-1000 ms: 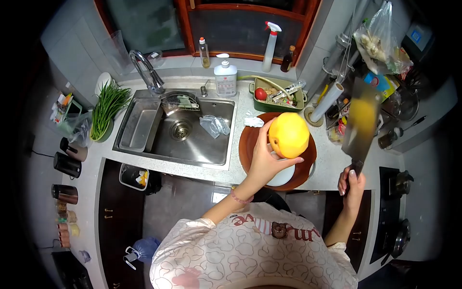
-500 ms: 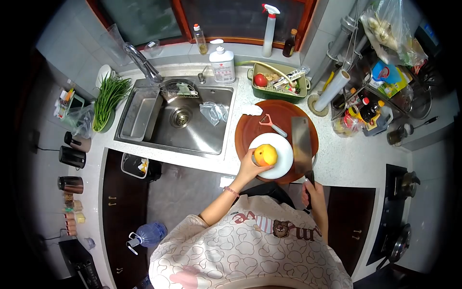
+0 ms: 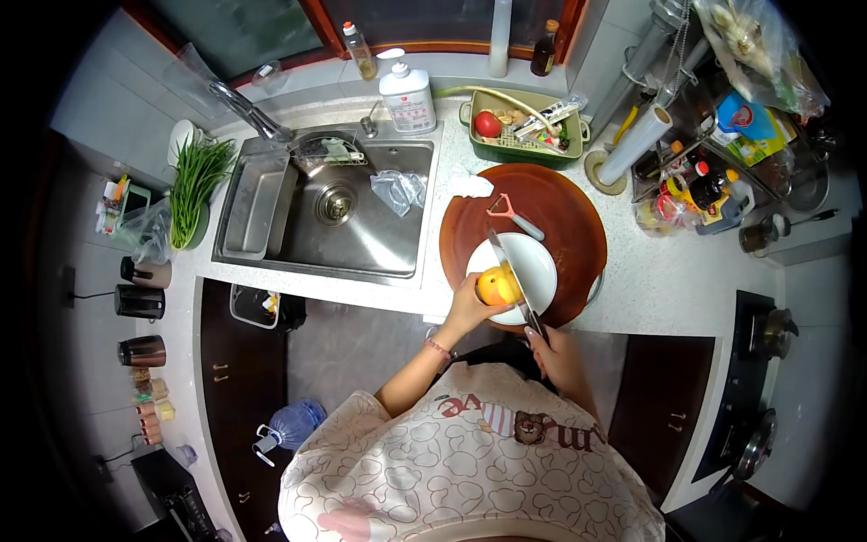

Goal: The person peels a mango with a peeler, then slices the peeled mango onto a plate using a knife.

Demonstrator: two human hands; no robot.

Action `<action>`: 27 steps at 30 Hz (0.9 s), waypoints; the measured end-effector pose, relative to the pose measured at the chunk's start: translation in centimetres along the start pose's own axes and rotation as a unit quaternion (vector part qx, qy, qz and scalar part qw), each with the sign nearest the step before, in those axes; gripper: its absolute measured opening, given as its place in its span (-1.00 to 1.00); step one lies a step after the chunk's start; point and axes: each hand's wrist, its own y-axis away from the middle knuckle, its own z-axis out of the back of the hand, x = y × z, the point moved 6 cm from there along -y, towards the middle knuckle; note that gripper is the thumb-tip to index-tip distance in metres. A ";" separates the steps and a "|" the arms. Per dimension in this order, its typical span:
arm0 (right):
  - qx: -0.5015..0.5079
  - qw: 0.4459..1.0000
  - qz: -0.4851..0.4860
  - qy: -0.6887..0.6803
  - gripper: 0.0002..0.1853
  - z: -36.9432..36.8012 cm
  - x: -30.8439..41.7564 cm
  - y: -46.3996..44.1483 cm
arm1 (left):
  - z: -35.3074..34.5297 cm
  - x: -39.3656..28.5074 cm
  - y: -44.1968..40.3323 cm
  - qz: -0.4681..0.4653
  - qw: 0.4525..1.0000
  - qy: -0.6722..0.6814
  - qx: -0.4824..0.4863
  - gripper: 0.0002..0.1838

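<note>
My left hand [image 3: 470,309] grips a round, peeled yellow fruit [image 3: 494,287], perhaps a mango or peach, over the white plate [image 3: 540,267]. A dark spot shows on the fruit's upper side. In my right hand [image 3: 556,354] is the dark handle of a kitchen cleaver [image 3: 507,261]. Its blade stands edge-on along the fruit's right side; whether it has cut in, I cannot tell. The plate rests on a round brown cutting board [image 3: 578,212]. Just beyond the plate, a peeler [image 3: 517,217] with an orange head and grey handle lies on the board.
A sink [image 3: 379,235] with a plastic bag [image 3: 398,191] is to the left. Behind the board stands a green basket [image 3: 526,155] holding a tomato and other food. Soap bottle [image 3: 408,99], green chives [image 3: 199,181] and sauce bottles [image 3: 709,191] line the counter.
My right hand has brought the cleaver from the board's right side leftward to the fruit, turning the blade from flat to edge-on. My left hand keeps hold of the fruit, slightly tilted.
</note>
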 end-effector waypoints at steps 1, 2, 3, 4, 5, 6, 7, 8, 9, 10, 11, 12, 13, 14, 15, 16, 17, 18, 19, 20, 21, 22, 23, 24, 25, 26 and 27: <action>0.000 1.000 0.002 0.010 -0.64 0.0 -0.1 -0.2 | 0.0 0.0 -0.1 0.002 1.000 0.003 0.006 -0.24; 0.000 1.000 0.003 0.019 -0.64 0.0 -0.4 -0.4 | 0.0 -0.1 -0.2 0.004 1.000 0.006 0.013 -0.23; 0.001 1.000 0.006 0.029 -0.65 0.0 -0.7 -0.6 | 0.1 -0.3 -0.2 0.006 1.000 0.009 0.019 -0.22; -0.011 0.998 0.032 0.047 -0.65 0.0 -0.8 -0.9 | 0.2 -0.4 -0.3 0.012 1.000 0.012 0.022 -0.22; -0.023 0.996 0.059 0.065 -0.66 0.1 -0.9 -1.1 | 0.2 -0.6 -0.4 0.019 0.999 0.015 0.026 -0.22; -0.035 0.992 0.086 0.083 -0.66 0.2 -0.6 -1.2 | 0.2 -0.7 -0.4 0.024 0.999 0.019 0.029 -0.21; -0.036 0.992 0.082 0.090 -0.67 0.3 -0.5 -1.2 | 0.1 -0.6 -0.5 0.026 0.999 0.015 0.031 -0.21; -0.037 0.992 0.077 0.096 -0.67 0.4 -0.2 -1.1 | 0.0 -0.5 -0.5 0.027 0.999 0.012 0.033 -0.21; -0.039 0.991 0.073 0.102 -0.67 0.4 0.2 -1.1 | 0.0 -0.6 -0.6 0.029 0.999 0.008 0.035 -0.20; -0.040 0.991 0.074 0.107 -0.67 0.5 0.4 -1.1 | 0.0 -0.8 -0.6 0.027 0.999 0.004 0.035 -0.20; -0.041 0.990 0.074 0.111 -0.67 0.5 0.5 -1.1 | -0.1 -0.9 -0.6 0.026 0.999 0.001 0.035 -0.20; -0.042 0.990 0.074 0.115 -0.67 0.5 0.6 -1.1 | -0.1 -1.1 -0.6 0.025 0.999 -0.003 0.035 -0.20; -0.042 0.989 0.078 0.118 -0.67 0.5 0.5 -1.2 | -0.1 -1.1 -0.6 0.025 0.999 -0.003 0.032 -0.20; -0.043 0.988 0.083 0.122 -0.66 0.5 0.3 -1.3 | -0.2 -1.2 -0.6 0.025 0.999 -0.002 0.030 -0.20; -0.044 0.987 0.087 0.125 -0.66 0.6 0.1 -1.4 | -0.2 -1.2 -0.6 0.025 0.999 -0.002 0.027 -0.19; -0.044 0.987 0.086 0.131 -0.66 0.6 -0.1 -1.5 | -0.3 -1.2 -0.6 0.025 0.999 -0.002 0.029 -0.20; -0.044 0.986 0.085 0.136 -0.65 0.6 -0.3 -1.6 | -0.3 -1.2 -0.6 0.025 0.999 -0.002 0.031 -0.20; -0.044 0.985 0.084 0.142 -0.65 0.7 -0.4 -1.7 | -0.3 -1.3 -0.6 0.026 0.999 -0.003 0.033 -0.20; -0.047 0.984 0.086 0.147 -0.64 0.7 -0.5 -1.7 | -0.3 -1.4 -0.6 0.027 0.999 -0.005 0.037 -0.20; -0.049 0.983 0.090 0.152 -0.64 0.7 -0.5 -1.8 | -0.3 -1.5 -0.7 0.027 0.999 -0.008 0.042 -0.20; -0.052 0.982 0.093 0.157 -0.63 0.7 -0.5 -1.8 | -0.3 -1.6 -0.7 0.028 0.998 -0.011 0.047 -0.19; -0.054 0.984 0.091 0.141 -0.63 0.8 -0.7 -1.8 | -0.3 -1.6 -0.8 0.037 0.998 -0.008 0.051 -0.20; -0.056 0.986 0.090 0.126 -0.63 0.8 -0.9 -1.9 | -0.3 -1.5 -0.8 0.045 0.997 -0.006 0.055 -0.20; -0.058 0.988 0.089 0.111 -0.63 0.9 -1.0 -1.9 | -0.3 -1.6 -0.8 0.053 0.997 -0.003 0.059 -0.20; -0.065 0.988 0.089 0.109 -0.64 1.1 -1.1 -1.9 | -0.2 -1.7 -0.9 0.054 0.997 -0.006 0.058 -0.20; -0.073 0.988 0.088 0.107 -0.64 1.2 -1.1 -1.9 | -0.1 -1.9 -0.9 0.056 0.997 -0.008 0.058 -0.20; -0.080 0.987 0.087 0.104 -0.65 1.4 -1.2 -1.9 | 0.0 -2.0 -0.9 0.057 0.997 -0.010 0.059 -0.20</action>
